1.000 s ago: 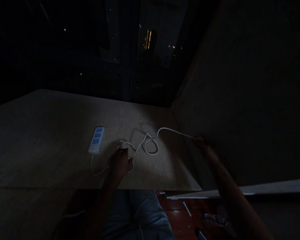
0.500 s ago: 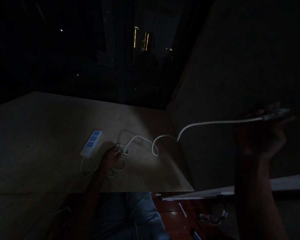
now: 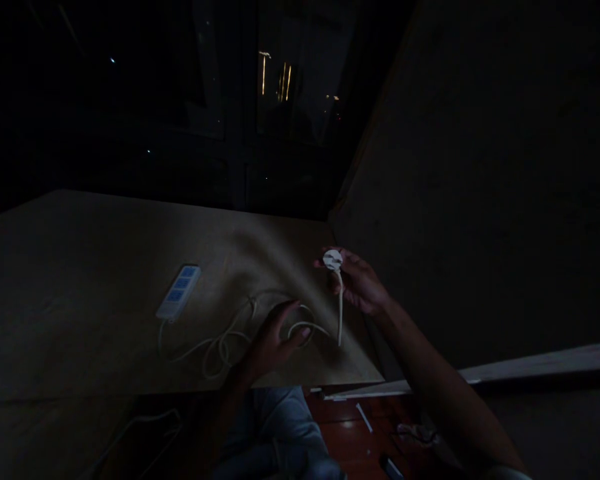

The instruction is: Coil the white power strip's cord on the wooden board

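A white power strip [image 3: 177, 292] with blue sockets lies on a wooden board [image 3: 80, 280] in dim light. Its white cord [image 3: 220, 347] runs from the strip in loose loops across the board. My right hand [image 3: 357, 283] is closed on the white plug [image 3: 333, 259] at the cord's end and holds it just above the board's right edge, with the cord hanging down from it. My left hand [image 3: 275, 340] rests on the cord loops with its fingers curled around a strand.
An upright panel [image 3: 480, 200] stands on the right against the board. A dark window [image 3: 280, 100] with distant lights is behind. Below the board's near edge are my legs in jeans [image 3: 270, 427] and a reddish floor [image 3: 350, 433] with small scraps.
My right hand, which had pulled the cord's end far out to the right, has come back over the board with the plug. The cord now lies in looser loops and my left hand has shifted right.
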`<state>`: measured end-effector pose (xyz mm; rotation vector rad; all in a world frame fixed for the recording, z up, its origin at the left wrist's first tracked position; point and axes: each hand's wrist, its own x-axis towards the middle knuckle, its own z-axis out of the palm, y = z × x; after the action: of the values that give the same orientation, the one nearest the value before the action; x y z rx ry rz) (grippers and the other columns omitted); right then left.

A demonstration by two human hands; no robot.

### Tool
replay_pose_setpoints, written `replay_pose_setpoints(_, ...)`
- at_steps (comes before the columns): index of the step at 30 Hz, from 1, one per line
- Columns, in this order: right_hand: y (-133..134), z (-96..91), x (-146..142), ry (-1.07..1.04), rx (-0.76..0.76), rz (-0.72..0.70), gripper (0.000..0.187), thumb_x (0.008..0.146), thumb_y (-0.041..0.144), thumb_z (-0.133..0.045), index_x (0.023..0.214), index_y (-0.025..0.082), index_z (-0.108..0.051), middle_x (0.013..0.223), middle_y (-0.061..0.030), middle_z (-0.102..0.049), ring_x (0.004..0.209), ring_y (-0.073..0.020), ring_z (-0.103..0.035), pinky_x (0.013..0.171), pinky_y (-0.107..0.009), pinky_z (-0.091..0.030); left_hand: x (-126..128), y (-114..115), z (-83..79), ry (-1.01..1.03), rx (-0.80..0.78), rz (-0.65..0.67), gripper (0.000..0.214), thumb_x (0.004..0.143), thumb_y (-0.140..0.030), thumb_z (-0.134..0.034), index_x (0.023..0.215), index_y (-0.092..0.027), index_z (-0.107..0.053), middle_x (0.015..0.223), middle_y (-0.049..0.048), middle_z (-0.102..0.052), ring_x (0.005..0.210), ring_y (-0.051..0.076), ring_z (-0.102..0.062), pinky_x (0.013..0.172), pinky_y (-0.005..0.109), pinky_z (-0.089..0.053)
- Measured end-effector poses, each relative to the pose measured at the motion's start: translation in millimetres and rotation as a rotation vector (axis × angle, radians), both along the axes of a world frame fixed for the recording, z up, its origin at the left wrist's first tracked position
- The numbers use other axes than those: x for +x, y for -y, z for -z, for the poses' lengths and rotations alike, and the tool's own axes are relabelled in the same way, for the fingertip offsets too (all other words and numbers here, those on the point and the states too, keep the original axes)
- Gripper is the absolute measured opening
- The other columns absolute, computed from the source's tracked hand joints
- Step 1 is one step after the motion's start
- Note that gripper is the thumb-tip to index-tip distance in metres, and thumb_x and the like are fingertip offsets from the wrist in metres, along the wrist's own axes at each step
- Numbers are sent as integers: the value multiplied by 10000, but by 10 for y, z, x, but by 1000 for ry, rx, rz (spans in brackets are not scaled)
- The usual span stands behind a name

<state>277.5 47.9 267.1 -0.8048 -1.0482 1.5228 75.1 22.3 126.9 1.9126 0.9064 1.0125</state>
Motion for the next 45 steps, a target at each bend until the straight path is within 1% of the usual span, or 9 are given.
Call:
replay_pose_setpoints(3,30,-58,-46,24,-17,-47,336,800,471,-747,853,165,-618,760,-22,-710,391,-41,-464,386,-173,-397,161,105,87,3,-40,102,512,900,-382,-599,1377,-220,-509,1401,129,-568,1296,246,-537,1088,424,-444)
replay_pose_setpoints(8,137,-165,2,49,27,-165,604,848,740,-506,748,156,-625,684,8,-600,363,-23,-361,357,-171,-293,366,34,259,-155,83,-19,428,879,-294,-597,1298,-203,-600,1303,139,-640,1230,281,-580,1046,488,-464)
replay_pose_setpoints(14,322,-154,380,182,234,-324,684,839,756,-494,477,180,-566,422,30,-413,378,-76,-397,401,-208,-322,379,-109,193,-285,71,-46,238,912,-262,-520,1016,-222,-731,995,98,-742,954,251,-682,899,420,-507)
replay_pose_setpoints(18,564,-156,560,428,339,-488,554,889,607,-566,566,170,-673,447,-1,-519,431,-97,-490,461,-227,-360,398,-155,218,-107,-201,-33,238,883,-358,-547,775,-195,-684,689,42,-671,654,189,-628,639,306,-477)
replay_pose_setpoints(23,873,86,248,903,532,-529,409,963,401,-548,653,174,-688,535,12,-587,470,-87,-502,490,-231,-343,547,-137,205,349,-662,59,390,808,-521,-634,648,-168,-582,505,-46,-454,433,83,-389,451,228,-289)
replay_pose_setpoints(27,909,564,-24,1239,882,-328,434,991,374,-463,654,215,-686,609,-34,-683,524,-153,-531,552,-307,-372,662,-67,137,703,-806,35,341,743,-465,-723,876,-154,-682,645,-21,-572,562,94,-518,547,226,-390)
replay_pose_setpoints(31,747,975,8,1424,991,-83,411,983,306,-486,631,189,-664,586,-59,-663,524,-158,-533,576,-317,-352,700,15,193,894,-853,-34,418,739,-438,-714,1059,-168,-701,960,76,-713,892,191,-671,763,300,-506)
replay_pose_setpoints(37,494,1403,143,1449,934,420,342,990,241,-486,693,183,-646,637,-58,-667,607,-166,-573,652,-315,-368,719,114,317,782,-702,-11,468,780,-394,-655,1185,-158,-674,1245,123,-680,1230,278,-584,1060,411,-430)
replay_pose_setpoints(45,354,1770,-159,1130,676,795,372,1008,319,-414,709,220,-612,648,-45,-590,628,-191,-516,637,-331,-368,636,156,352,528,-442,-67,571,827,-450,-676,1334,-203,-587,1439,125,-548,1343,294,-495,1107,398,-414)
